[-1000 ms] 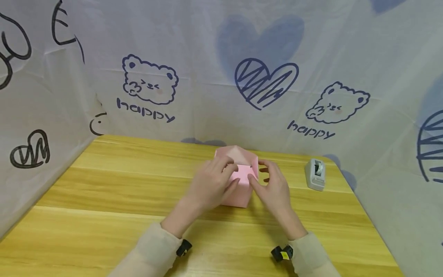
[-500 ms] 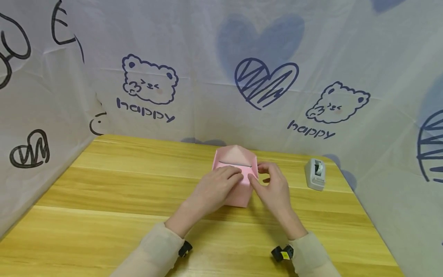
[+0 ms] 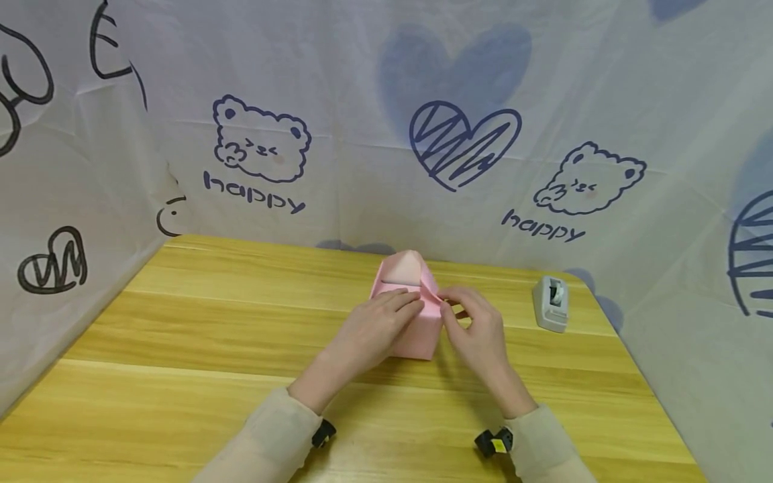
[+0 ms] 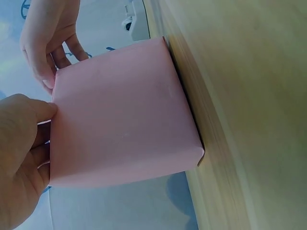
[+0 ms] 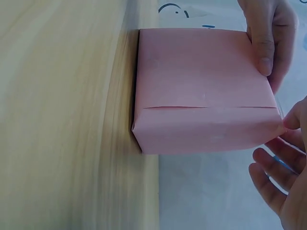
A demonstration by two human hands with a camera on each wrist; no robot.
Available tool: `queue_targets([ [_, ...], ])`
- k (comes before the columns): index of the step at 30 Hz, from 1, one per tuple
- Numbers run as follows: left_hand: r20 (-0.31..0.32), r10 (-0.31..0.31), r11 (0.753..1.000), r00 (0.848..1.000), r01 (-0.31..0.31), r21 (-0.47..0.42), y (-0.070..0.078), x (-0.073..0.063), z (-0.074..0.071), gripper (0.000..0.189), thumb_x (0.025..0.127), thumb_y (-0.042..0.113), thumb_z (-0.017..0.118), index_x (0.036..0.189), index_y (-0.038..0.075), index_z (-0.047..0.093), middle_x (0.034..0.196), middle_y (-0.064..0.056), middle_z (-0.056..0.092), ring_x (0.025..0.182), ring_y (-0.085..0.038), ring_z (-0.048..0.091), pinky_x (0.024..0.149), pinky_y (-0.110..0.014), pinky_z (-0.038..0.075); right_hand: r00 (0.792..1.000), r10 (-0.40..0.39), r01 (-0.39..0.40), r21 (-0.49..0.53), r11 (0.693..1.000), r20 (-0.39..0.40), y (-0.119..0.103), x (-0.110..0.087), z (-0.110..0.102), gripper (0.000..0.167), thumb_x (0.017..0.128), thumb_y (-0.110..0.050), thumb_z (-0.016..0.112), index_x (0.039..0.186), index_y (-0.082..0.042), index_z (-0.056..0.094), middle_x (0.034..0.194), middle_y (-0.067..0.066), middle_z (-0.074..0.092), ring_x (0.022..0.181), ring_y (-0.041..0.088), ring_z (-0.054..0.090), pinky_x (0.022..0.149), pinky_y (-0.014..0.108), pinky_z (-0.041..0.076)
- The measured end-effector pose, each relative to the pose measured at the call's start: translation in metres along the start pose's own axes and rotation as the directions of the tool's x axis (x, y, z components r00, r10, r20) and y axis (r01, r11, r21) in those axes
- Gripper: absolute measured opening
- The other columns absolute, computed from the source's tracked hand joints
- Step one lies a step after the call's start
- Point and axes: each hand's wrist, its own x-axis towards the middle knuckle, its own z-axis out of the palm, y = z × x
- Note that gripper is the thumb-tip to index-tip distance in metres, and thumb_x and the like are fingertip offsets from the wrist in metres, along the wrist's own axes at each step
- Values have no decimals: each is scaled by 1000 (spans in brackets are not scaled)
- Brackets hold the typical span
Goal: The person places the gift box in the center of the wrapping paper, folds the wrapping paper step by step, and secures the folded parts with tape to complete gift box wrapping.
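A box point(image 3: 415, 341) wrapped in pink paper stands on the wooden table, with loose paper raised at its far end. My left hand point(image 3: 382, 323) lies across the top with fingers extended, its thumb at the near top edge in the left wrist view. At the right side, my right hand point(image 3: 481, 330) pinches the pink wrapping paper point(image 3: 429, 283) between thumb and forefinger, its side flap folding inward. The right wrist view shows a paper seam running along the box's side point(image 5: 192, 72). Beneath the left hand, part of the top is hidden.
A white tape dispenser point(image 3: 551, 305) stands to the right on the wooden table point(image 3: 211, 335). Light cloth point(image 3: 350, 80) printed with bears and hearts hangs behind and at both sides.
My left hand has flattened onto the box top. My right fingers have moved slightly inward, and the right paper flap now leans left over the top.
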Motion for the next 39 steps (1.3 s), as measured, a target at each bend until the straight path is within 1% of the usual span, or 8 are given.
queue_targets([
  [7, -97, -20, 997, 995, 12, -80, -3, 1, 1, 16, 101, 11, 69, 115, 5, 72, 119, -10, 68, 111, -22, 67, 85, -32, 62, 993, -114, 115, -21, 993, 39, 6, -1, 0, 15, 92, -1, 73, 105, -3, 79, 111, 8, 76, 99, 24, 71, 72, 46, 63],
  [10, -123, -23, 996, 992, 12, -88, -5, 0, 2, 11, 101, 6, 68, 111, 4, 70, 117, -11, 62, 105, -21, 63, 75, -30, 62, 983, -167, 169, -30, 985, 70, 9, -1, -1, 15, 92, -2, 74, 106, -2, 80, 112, 8, 76, 105, 26, 71, 82, 46, 62],
  [13, -114, -22, 997, 993, 14, -75, -5, -1, 2, 16, 99, 0, 68, 114, 3, 67, 121, -12, 58, 108, -22, 59, 73, -30, 62, 976, -186, 191, -34, 981, 109, 10, 0, -3, 18, 91, -3, 76, 109, -3, 81, 115, 9, 75, 110, 27, 69, 93, 47, 59],
  [17, -45, -13, 999, 999, 11, -33, -4, -2, -1, 39, 97, -4, 67, 135, 2, 63, 144, -14, 56, 131, -26, 54, 95, -35, 59, 969, -178, 186, -28, 982, 168, 11, -1, -6, 24, 92, -6, 76, 116, -6, 80, 121, 8, 72, 114, 27, 66, 98, 49, 56],
  [21, 47, -24, 1000, 999, 23, 14, -3, -2, -3, 50, 99, -2, 65, 149, 2, 55, 157, -13, 50, 143, -29, 47, 115, -41, 45, 968, -174, 179, -12, 984, 183, 12, -1, -6, 26, 93, -5, 75, 119, -6, 79, 124, 8, 71, 116, 28, 65, 99, 49, 55],
  [27, 103, -50, 998, 993, 45, 42, -1, -2, -3, 47, 102, 0, 61, 149, 2, 55, 154, -13, 54, 142, -31, 50, 118, -41, 41, 968, -180, 182, 5, 983, 177, 15, 0, -9, 30, 93, -5, 75, 122, -5, 77, 124, 8, 73, 116, 28, 67, 98, 48, 56],
  [32, 112, -62, 998, 992, 59, 34, -1, -2, -3, 48, 102, -1, 61, 149, 2, 55, 154, -14, 53, 143, -31, 50, 119, -41, 41, 970, -191, 187, 41, 981, 150, 22, 2, -16, 31, 91, -2, 75, 122, -6, 77, 122, 7, 75, 113, 26, 69, 95, 35, 58],
  [39, 125, -61, 998, 990, 57, 36, -1, -2, -3, 48, 103, 0, 60, 150, 1, 54, 155, -15, 52, 143, -31, 49, 118, -41, 41, 933, -321, 314, 68, 947, 163, 29, 3, -19, 28, 85, -1, 79, 113, -5, 81, 118, 10, 76, 106, 27, 68, 100, 18, 49],
])
